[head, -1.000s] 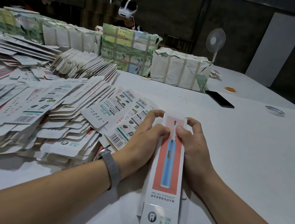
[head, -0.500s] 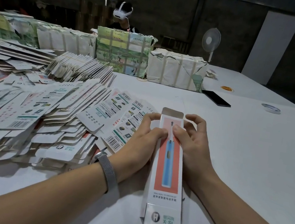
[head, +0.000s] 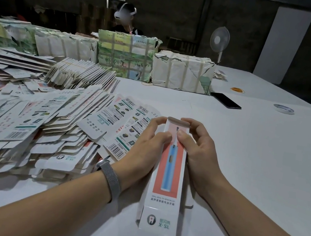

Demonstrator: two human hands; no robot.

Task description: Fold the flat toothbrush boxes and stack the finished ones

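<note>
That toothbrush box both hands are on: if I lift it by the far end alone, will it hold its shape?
Probably light: the toothbrush box looks like thin, hollow printed card. It may sag or twist if lifted by one end, being long and narrow. The near flap is still open, so that end likely crushes easily. The left hand and right hand pinch it.

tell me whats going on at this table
A person is folding a toothbrush box, gripping its far end with the left hand and right hand; the far flap is not yet tucked in. A heap of flat boxes lies to the left on the white table. Wrapped bundles sit behind.
</note>
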